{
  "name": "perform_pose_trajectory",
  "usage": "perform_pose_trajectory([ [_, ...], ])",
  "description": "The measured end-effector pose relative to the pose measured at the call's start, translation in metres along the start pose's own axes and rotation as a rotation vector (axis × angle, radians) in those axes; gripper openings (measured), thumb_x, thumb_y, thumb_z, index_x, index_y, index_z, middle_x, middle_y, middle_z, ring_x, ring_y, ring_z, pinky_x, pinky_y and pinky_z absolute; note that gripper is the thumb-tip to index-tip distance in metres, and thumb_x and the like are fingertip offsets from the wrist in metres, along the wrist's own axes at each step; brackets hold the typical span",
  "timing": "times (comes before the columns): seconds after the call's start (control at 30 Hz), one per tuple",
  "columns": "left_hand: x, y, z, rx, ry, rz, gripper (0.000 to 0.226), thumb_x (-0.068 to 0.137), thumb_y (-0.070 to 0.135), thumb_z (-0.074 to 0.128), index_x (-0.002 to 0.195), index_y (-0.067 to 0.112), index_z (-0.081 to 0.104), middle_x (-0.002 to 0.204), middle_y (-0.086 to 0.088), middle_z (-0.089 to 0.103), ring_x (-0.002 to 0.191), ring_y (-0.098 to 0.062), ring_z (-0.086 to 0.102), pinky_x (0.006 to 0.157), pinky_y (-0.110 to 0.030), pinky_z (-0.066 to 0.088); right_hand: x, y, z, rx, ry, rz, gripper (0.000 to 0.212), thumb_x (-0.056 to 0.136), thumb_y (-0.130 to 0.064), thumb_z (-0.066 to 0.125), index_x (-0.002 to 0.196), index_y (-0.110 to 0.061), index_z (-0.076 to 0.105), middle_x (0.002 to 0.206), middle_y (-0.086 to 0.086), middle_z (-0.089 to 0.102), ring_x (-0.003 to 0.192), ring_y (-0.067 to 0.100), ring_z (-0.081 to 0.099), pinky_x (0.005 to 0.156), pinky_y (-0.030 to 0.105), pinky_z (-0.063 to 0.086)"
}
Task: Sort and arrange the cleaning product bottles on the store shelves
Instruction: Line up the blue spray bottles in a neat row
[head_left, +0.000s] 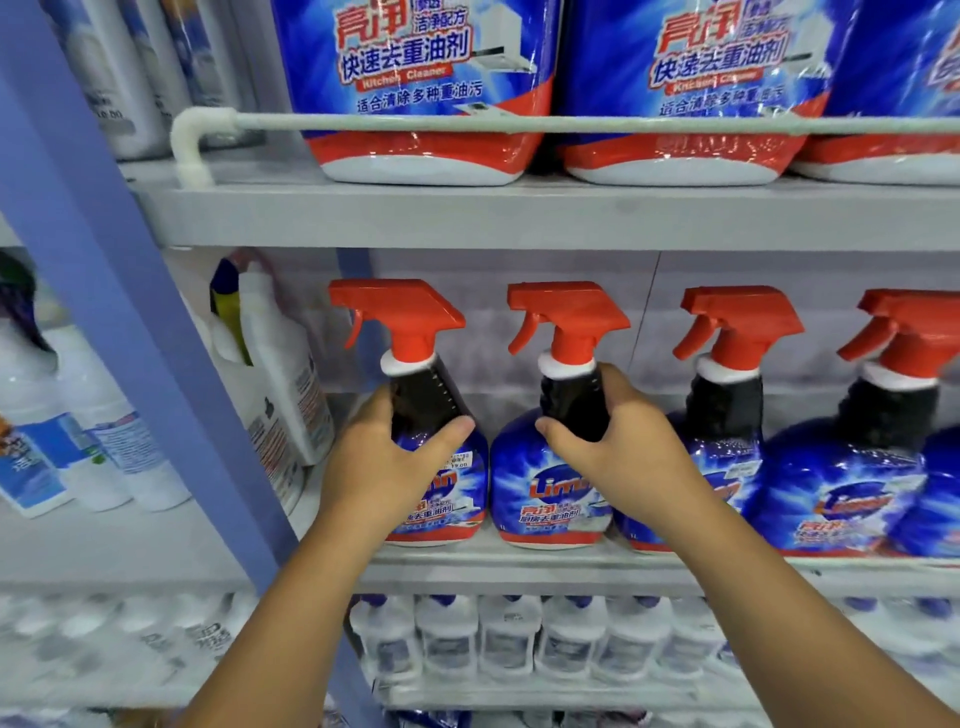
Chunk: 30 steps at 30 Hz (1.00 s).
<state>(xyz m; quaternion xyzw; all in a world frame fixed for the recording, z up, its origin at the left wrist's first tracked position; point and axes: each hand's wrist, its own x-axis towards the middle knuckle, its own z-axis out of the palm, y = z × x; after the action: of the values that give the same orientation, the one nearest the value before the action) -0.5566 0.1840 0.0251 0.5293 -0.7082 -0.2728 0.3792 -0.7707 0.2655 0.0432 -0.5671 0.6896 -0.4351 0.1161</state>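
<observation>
Your left hand (387, 462) grips the dark neck of one red-triggered blue spray bottle (441, 483), your right hand (618, 441) its neighbour (550, 499), fingers curled round, probably squaring the row on the grey shelf (519, 569).

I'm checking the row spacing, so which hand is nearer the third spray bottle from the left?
Right. The right hand grips the second bottle's neck, right beside the third spray bottle; the left hand grips the first bottle, farther left.

"Kitchen Cleaner" on upper refill pouch (421, 88), apparently "Limn" on spray bottle (550, 488) label
</observation>
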Motion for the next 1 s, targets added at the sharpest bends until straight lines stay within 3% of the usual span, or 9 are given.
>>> perform_pose_trajectory([
  [0.17, 0.006, -0.008, -0.007, -0.013, -0.059, -0.012, 0.036, 0.082, 0.06, 0.071, 0.107, 0.046, 0.049, 0.103, 0.017, 0.061, 0.091, -0.008, 0.057, 0.071, -0.026, 0.04, -0.003, 0.0, 0.005, 0.037, 0.036, 0.008, 0.044, 0.087, -0.03, 0.079, 0.124, -0.025, 0.056, 0.097, -0.011, 0.064, 0.089, 0.009, 0.06, 0.067, 0.003, 0.043],
  [0.33, 0.007, -0.017, -0.008, -0.048, -0.076, 0.038, 0.028, 0.085, 0.055, 0.073, 0.103, 0.05, 0.051, 0.105, 0.013, 0.068, 0.095, -0.013, 0.064, 0.076, -0.031, 0.046, -0.005, -0.002, 0.006, 0.063, 0.047, 0.018, 0.042, 0.088, -0.029, 0.078, 0.123, -0.026, 0.056, 0.097, -0.011, 0.065, 0.09, 0.009, 0.061, 0.068, 0.002, 0.042],
  [0.47, 0.005, -0.016, -0.005, -0.079, -0.057, 0.071, 0.026, 0.085, 0.049, 0.073, 0.101, 0.047, 0.053, 0.099, 0.014, 0.066, 0.094, -0.013, 0.064, 0.073, -0.029, 0.045, -0.01, -0.004, 0.006, 0.073, 0.027, 0.045, 0.048, 0.089, -0.035, 0.076, 0.131, -0.027, 0.053, 0.108, -0.009, 0.067, 0.1, 0.01, 0.063, 0.08, 0.016, 0.049],
  [0.57, 0.005, -0.021, -0.005, -0.09, -0.037, 0.097, 0.029, 0.083, 0.047, 0.076, 0.103, 0.044, 0.055, 0.103, 0.009, 0.068, 0.096, -0.014, 0.065, 0.074, -0.028, 0.045, -0.018, -0.006, 0.001, 0.057, 0.029, 0.027, 0.042, 0.09, -0.038, 0.075, 0.127, -0.033, 0.057, 0.109, -0.018, 0.065, 0.1, -0.002, 0.061, 0.082, 0.004, 0.044],
  [0.63, 0.002, -0.028, -0.008, -0.077, -0.027, 0.132, 0.037, 0.08, 0.049, 0.078, 0.109, 0.041, 0.057, 0.112, 0.008, 0.067, 0.101, -0.013, 0.064, 0.082, -0.03, 0.047, -0.031, -0.001, -0.011, 0.111, 0.138, 0.004, 0.03, 0.092, -0.036, 0.073, 0.12, -0.031, 0.064, 0.11, -0.02, 0.068, 0.103, -0.005, 0.064, 0.089, 0.008, 0.048],
  [0.77, -0.014, -0.028, -0.01, -0.052, 0.016, 0.15, 0.061, 0.078, 0.042, 0.084, 0.132, 0.027, 0.059, 0.123, 0.014, 0.056, 0.108, -0.003, 0.052, 0.092, -0.024, 0.04, -0.06, 0.023, -0.065, 0.053, 0.563, -0.003, 0.02, 0.092, -0.029, 0.073, 0.109, -0.022, 0.066, 0.106, -0.007, 0.068, 0.101, 0.009, 0.067, 0.092, 0.025, 0.054],
  [0.83, -0.019, -0.02, -0.01, -0.035, 0.035, 0.12, 0.063, 0.078, 0.039, 0.085, 0.134, 0.025, 0.059, 0.119, 0.015, 0.055, 0.106, -0.004, 0.051, 0.091, -0.024, 0.038, -0.05, 0.045, -0.092, 0.016, 0.443, 0.091, 0.044, 0.088, -0.035, 0.077, 0.126, -0.02, 0.061, 0.122, -0.004, 0.065, 0.113, 0.012, 0.063, 0.101, 0.033, 0.052],
  [0.9, -0.022, -0.015, -0.011, -0.057, 0.019, 0.062, 0.063, 0.078, 0.041, 0.085, 0.133, 0.027, 0.059, 0.118, 0.014, 0.06, 0.104, -0.009, 0.056, 0.089, -0.03, 0.043, -0.033, 0.06, -0.108, 0.027, 0.137, 0.147, 0.068, 0.082, -0.049, 0.079, 0.141, -0.027, 0.053, 0.134, -0.011, 0.063, 0.124, 0.008, 0.06, 0.108, 0.036, 0.048],
  [1.0, -0.023, -0.011, -0.015, -0.087, -0.021, -0.007, 0.062, 0.078, 0.039, 0.086, 0.133, 0.028, 0.06, 0.111, 0.01, 0.066, 0.099, -0.013, 0.064, 0.087, -0.034, 0.049, -0.019, 0.068, -0.111, -0.041, -0.077, 0.148, 0.064, 0.086, -0.045, 0.077, 0.142, -0.031, 0.048, 0.126, -0.011, 0.065, 0.114, 0.011, 0.063, 0.089, 0.022, 0.051],
])
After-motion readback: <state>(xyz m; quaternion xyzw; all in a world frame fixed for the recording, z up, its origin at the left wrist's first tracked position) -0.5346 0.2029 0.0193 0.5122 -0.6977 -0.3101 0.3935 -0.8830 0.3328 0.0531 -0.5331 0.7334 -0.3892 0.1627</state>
